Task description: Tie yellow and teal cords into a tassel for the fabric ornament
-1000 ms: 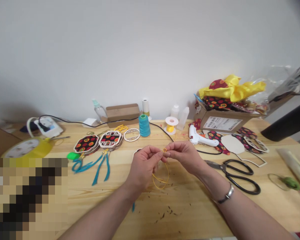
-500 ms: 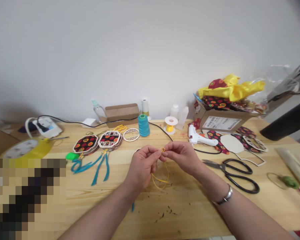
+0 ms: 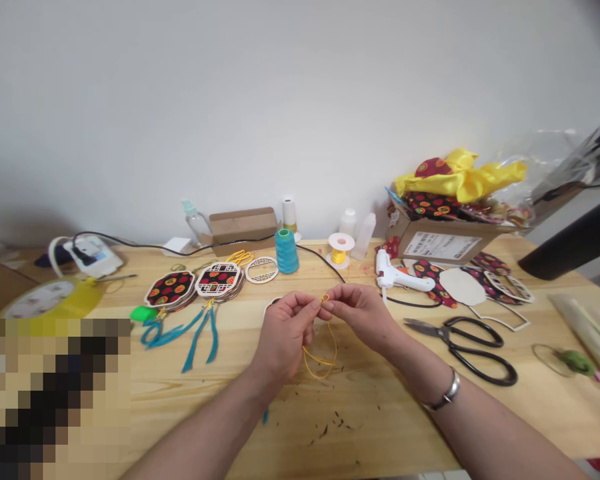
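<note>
Both my hands meet above the middle of the wooden table [image 3: 370, 427]. My left hand [image 3: 283, 333] and my right hand [image 3: 363, 313] each pinch a thin yellow cord [image 3: 320, 357] at a small knot or loop between the fingertips. The rest of the cord hangs down in a loop onto the table below my hands. A silver bracelet [image 3: 445, 395] sits on my right wrist.
Black scissors [image 3: 467, 347] lie right of my hands, a white glue gun [image 3: 400, 277] behind them. A teal thread cone [image 3: 287, 251], a yellow cord spool [image 3: 341, 248] and fabric ornaments with teal tassels [image 3: 195, 287] lie at the back left. A cardboard box of cloth [image 3: 450, 227] stands back right.
Barely anything has moved. My fingers shifted slightly on the yellow cord's knot and the view drifted a little.
</note>
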Motion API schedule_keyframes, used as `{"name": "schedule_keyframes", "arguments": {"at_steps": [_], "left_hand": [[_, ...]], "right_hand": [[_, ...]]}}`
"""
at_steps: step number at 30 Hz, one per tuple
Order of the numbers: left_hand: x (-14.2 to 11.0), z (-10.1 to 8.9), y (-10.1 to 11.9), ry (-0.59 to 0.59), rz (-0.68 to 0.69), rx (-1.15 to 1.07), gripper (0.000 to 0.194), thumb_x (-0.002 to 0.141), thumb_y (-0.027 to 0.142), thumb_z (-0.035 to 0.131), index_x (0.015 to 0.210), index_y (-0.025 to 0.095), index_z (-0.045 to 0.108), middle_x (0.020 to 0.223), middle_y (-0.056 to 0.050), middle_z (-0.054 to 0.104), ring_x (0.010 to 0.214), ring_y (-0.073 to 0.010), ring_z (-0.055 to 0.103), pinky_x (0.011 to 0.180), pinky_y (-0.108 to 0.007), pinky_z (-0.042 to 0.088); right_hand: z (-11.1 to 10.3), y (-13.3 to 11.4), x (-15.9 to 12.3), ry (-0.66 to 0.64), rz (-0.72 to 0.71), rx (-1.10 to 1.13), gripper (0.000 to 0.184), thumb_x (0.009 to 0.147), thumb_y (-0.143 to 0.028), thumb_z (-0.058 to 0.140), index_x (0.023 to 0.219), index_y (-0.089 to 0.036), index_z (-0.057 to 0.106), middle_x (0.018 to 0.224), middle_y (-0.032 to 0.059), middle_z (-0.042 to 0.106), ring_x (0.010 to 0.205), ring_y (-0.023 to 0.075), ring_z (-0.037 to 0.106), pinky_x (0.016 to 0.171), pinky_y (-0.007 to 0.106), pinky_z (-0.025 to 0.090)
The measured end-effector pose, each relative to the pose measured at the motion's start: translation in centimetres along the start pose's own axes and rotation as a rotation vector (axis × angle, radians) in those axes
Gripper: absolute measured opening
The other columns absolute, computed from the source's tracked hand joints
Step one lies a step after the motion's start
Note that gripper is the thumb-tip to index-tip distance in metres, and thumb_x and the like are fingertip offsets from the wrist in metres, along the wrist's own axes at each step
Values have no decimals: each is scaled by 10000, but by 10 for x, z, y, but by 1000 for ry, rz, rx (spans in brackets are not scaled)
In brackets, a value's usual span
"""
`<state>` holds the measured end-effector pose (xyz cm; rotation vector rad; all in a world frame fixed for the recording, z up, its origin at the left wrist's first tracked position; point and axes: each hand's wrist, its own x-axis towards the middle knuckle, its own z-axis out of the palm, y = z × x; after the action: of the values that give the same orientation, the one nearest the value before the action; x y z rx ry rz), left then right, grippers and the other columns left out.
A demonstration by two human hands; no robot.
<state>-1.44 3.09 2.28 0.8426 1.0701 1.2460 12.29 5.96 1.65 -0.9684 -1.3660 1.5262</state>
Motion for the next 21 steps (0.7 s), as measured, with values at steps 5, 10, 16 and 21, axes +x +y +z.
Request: {"name": "schedule_keyframes", "arguments": {"at_steps": [5, 10, 16, 21], "left_hand": [[-1, 0, 1, -20, -4, -21, 172, 679, 273, 670, 670, 124, 585, 591, -7, 632, 366, -13, 299, 372, -177, 211], [0, -1, 3, -42, -16, -47, 143, 704, 251, 644, 692, 117, 594, 621, -21, 643, 382, -9, 294, 378, -172, 200], [0, 0, 3, -28, -8, -1, 138, 674, 238, 662, 714, 120, 604, 617, -25, 655, 371, -10, 305, 375, -173, 220], [2, -2, 1, -31, -28, 44, 173, 658, 271, 681, 717, 120, 622, 627, -27, 658, 359, -9, 313, 364, -173, 227]], "right_hand": [[0, -1, 0, -8, -12, -14, 166, 697, -307, 668, 691, -147, 626, 647, 4, 646, 629, 113, 579, 657, 257, 462], [0, -2, 0, 1, -5, -16, 154, 701, -296, 664, 691, -148, 624, 648, 2, 646, 629, 110, 575, 656, 254, 455], [-1, -5, 0, 9, -14, -44, 170, 697, -308, 663, 692, -142, 628, 645, 8, 646, 626, 114, 572, 661, 263, 449], [-3, -3, 1, 6, -27, -68, 154, 690, -294, 661, 697, -144, 626, 635, 6, 642, 612, 114, 571, 643, 261, 449]]}}
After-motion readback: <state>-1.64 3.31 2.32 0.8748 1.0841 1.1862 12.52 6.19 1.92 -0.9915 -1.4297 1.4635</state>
